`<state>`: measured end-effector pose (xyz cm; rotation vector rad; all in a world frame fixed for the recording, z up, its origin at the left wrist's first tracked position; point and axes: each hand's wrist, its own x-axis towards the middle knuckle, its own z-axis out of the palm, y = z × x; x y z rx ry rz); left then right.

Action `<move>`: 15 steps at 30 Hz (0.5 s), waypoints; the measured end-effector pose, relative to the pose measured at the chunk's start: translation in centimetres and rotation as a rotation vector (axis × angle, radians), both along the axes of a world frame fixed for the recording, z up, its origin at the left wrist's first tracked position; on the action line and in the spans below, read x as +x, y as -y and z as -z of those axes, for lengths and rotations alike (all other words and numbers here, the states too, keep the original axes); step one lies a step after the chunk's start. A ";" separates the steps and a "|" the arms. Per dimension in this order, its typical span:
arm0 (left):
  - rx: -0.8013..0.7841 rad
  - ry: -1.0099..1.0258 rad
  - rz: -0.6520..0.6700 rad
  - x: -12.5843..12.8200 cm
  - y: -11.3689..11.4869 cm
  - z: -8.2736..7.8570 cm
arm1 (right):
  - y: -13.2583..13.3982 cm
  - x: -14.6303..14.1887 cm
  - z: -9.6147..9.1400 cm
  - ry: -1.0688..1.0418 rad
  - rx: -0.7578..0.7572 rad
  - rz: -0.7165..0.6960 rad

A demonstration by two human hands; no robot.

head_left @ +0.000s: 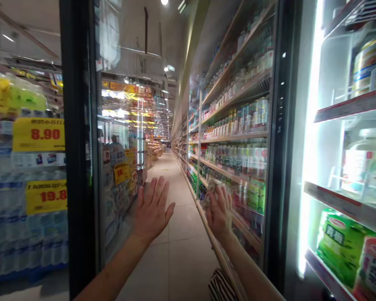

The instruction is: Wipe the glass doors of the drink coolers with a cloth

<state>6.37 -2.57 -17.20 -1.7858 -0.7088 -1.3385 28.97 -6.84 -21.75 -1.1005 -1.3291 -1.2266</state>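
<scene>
A tall glass door [181, 255] in a black frame stands in front of me, swung out from a lit drinks cooler. My left hand [152, 211] lies flat toward the pane with its fingers spread, holding nothing. To its right, my right hand [219, 209] presses a crumpled pale cloth [213, 188] to the glass at about the same height. Part of the cloth is hidden under the fingers. Through or reflected in the glass appear shelves of bottles and a long aisle.
At right, the cooler's shelf [347, 205] carries bottles and a green drink pack [341, 242]. Stacked water packs [28, 234] with yellow price signs [39, 133] stand on the left beyond the door's black frame [80, 167]. Striped fabric [221, 286] shows at the bottom.
</scene>
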 end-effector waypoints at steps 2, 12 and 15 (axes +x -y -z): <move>0.001 -0.006 -0.002 0.0 0.1 0.0 | 0.2 1.7 -0.2 -0.180 0.110 0.048; 0.004 -0.005 -0.004 -0.1 0.0 0.0 | -0.2 -1.3 0.5 0.028 -0.010 -0.015; 0.014 -0.013 0.000 -0.1 0.0 0.1 | -0.2 0.4 -0.7 -0.199 0.143 0.038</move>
